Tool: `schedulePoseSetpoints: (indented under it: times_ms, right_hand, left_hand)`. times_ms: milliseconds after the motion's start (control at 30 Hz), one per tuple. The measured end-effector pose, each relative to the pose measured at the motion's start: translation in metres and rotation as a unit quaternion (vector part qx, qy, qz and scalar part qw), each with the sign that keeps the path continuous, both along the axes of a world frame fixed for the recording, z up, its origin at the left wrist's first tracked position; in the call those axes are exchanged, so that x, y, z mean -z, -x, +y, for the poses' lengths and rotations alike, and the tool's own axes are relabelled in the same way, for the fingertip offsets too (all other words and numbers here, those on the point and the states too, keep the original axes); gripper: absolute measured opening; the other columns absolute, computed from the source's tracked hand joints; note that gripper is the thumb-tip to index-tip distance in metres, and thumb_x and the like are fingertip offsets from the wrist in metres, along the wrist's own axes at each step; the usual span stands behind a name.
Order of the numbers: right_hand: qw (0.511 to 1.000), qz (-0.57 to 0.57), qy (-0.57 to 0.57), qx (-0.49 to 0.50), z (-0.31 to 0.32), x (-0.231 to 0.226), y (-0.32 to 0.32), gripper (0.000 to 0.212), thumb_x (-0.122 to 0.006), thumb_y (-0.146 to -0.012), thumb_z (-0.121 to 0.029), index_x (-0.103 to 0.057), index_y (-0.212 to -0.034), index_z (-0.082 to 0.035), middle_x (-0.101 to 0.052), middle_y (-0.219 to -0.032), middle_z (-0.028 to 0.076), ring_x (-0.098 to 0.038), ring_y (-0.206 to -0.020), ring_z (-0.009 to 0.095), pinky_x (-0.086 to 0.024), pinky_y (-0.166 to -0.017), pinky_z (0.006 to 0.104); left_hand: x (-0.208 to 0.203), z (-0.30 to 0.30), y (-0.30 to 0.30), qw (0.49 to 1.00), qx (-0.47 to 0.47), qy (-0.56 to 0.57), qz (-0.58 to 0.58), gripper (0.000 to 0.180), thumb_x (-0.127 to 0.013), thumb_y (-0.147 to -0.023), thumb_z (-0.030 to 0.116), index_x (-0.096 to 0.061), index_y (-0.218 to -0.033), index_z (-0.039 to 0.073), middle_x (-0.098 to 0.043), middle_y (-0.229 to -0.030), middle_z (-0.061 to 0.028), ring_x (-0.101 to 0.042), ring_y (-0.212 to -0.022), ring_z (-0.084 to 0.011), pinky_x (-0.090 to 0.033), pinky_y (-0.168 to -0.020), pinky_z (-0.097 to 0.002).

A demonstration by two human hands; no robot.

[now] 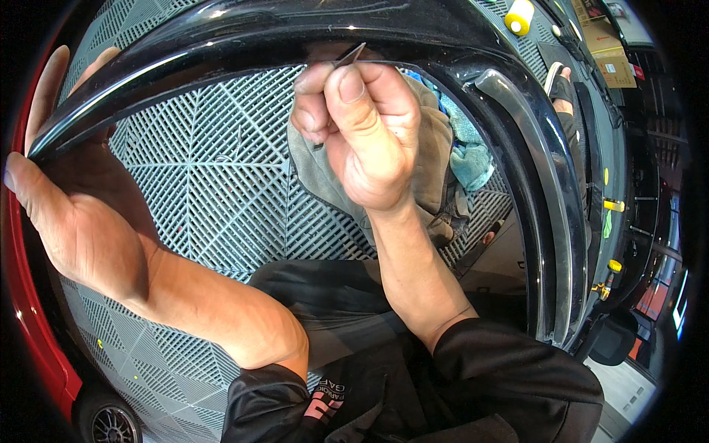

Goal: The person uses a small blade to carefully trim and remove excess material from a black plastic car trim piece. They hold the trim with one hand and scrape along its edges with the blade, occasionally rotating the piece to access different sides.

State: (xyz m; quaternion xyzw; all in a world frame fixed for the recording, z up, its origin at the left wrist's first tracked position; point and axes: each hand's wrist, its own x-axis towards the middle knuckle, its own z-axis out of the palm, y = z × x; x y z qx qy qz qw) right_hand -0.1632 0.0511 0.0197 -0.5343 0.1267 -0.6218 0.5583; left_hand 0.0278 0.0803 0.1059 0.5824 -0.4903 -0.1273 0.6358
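**Glossy black arch held at its left end, pointed sliver pinched by its near edge**

The arch looks like a moulded shell: probably light for its span, stiff along the curve, yet apt to flex or twist at its narrow left end. Its polish suggests a slippery, easily scratched face, so the edges seem the better hold, with a second support along the right limb. The sliver looks thin and perhaps sharp, best taken well back from its point.

The left hand straddles the left tip, long fingers spread on the far side and thumb apart on the near side; how hard they press, I cannot tell. The right hand has thumb and index finger pressed together on the sliver. Whether the sliver touches the arch is unclear.

The arch sweeps across the far side and down the right, above a grey lattice floor where brownish cloth and a teal cloth lie. It is deep black and mirror-like, streaked with bright reflections, tapering at the left; a duller grey strip follows its right limb. The sliver is dark with a pale, glinting edge.
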Motion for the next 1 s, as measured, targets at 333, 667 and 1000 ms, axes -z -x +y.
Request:
schedulePoseSetpoints:
  times_ms: [333, 667, 1000]
  right_hand:
    - [1.0, -0.003, 0.015, -0.023, -0.003, 0.002, 0.006, 0.029, -0.051, -0.111, -0.021, -0.064, -0.113, 0.004, -0.06, -0.082, 0.011, -0.05, -0.071, 0.014, -0.046, -0.066, 0.0303]
    - [1.0, 0.0, 0.009, -0.009, -0.003, 0.004, 0.009, 0.03, -0.05, -0.111, -0.021, -0.066, -0.111, 0.004, -0.06, -0.08, 0.01, -0.05, -0.071, 0.014, -0.045, -0.066, 0.0302]
    - [1.0, -0.012, -0.008, -0.011, -0.002, 0.004, 0.012, 0.029, -0.05, -0.111, -0.021, -0.065, -0.11, 0.004, -0.059, -0.078, 0.01, -0.05, -0.07, 0.014, -0.045, -0.067, 0.0316]
  left_hand:
    - [-0.002, 0.0, 0.006, 0.999, -0.008, 0.0, 0.041, 0.076, -0.016, -0.111, 0.054, -0.051, -0.146, -0.004, -0.069, -0.126, -0.0263, -0.065, -0.126, -0.0311, -0.038, -0.119, -0.0424]
    - [-0.001, -0.001, 0.002, 0.999, 0.007, 0.003, 0.034, 0.076, -0.018, -0.111, 0.054, -0.05, -0.147, -0.005, -0.069, -0.127, -0.0268, -0.063, -0.128, -0.0319, -0.036, -0.12, -0.0421]
    - [-0.002, 0.0, 0.004, 0.999, 0.008, 0.001, 0.039, 0.077, -0.017, -0.111, 0.054, -0.049, -0.147, -0.006, -0.068, -0.128, -0.0271, -0.062, -0.129, -0.0324, -0.036, -0.121, -0.0419]
